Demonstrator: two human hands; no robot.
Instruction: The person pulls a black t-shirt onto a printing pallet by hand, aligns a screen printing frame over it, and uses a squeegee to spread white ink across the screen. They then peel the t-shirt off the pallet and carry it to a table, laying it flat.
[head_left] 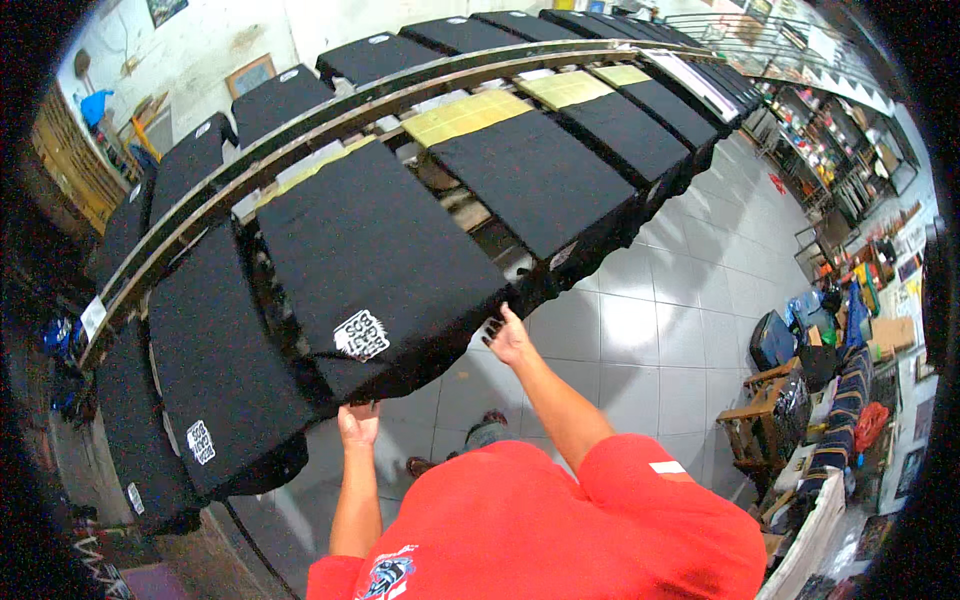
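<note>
A black shirt (375, 235) lies stretched flat over a board in front of me, with a small white print (361, 335) near its close left corner. My left hand (359, 424) is at the shirt's near edge, just below the print; its fingers close on the hanging cloth and their tips are partly hidden. At the near right corner my right hand (510, 338) has its fingers curled at the edge of the same shirt. Left of it lies another black shirt (225, 345) with a white print (200, 442). To the right is a black shirt (535, 180) on a board with a yellow end (465, 117).
A long rail (330, 112) runs behind the boards, with more black-covered boards (385, 57) beyond it. Grey floor tiles (625, 335) spread to my right. Cardboard boxes (765, 420), bags and clutter line the right side. Shelves (830, 150) stand at the far right.
</note>
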